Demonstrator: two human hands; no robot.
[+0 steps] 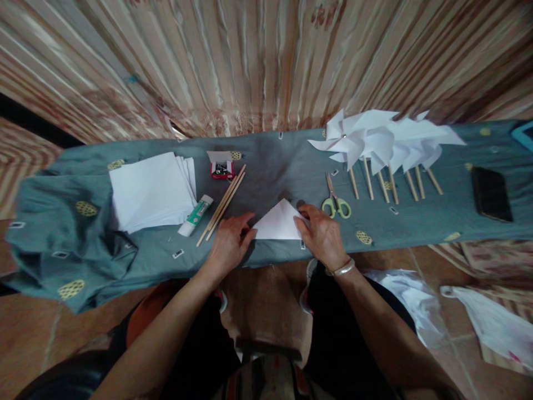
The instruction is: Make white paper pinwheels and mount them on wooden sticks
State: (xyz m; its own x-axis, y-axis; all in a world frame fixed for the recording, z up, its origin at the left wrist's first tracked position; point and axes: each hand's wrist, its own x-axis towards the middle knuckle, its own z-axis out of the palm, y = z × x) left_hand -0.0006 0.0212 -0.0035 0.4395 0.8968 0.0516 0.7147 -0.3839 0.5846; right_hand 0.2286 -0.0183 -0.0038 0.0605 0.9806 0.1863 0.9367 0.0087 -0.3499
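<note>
A white sheet of paper folded into a triangle lies at the front of the cloth-covered table, its peak pointing away from me. My left hand is at its left corner, thumb and forefinger close to the paper's tip. On the other side my right hand grips the right corner between thumb and fingers. Green-handled scissors lie just beyond my right hand. Near my left hand are several wooden sticks and a green and white glue stick.
A stack of white paper lies at the left, with an open red box of small metal pieces beside it. Several paper pinwheels on sticks lie at the back right. A dark phone rests farther right. Plastic bags are on the floor.
</note>
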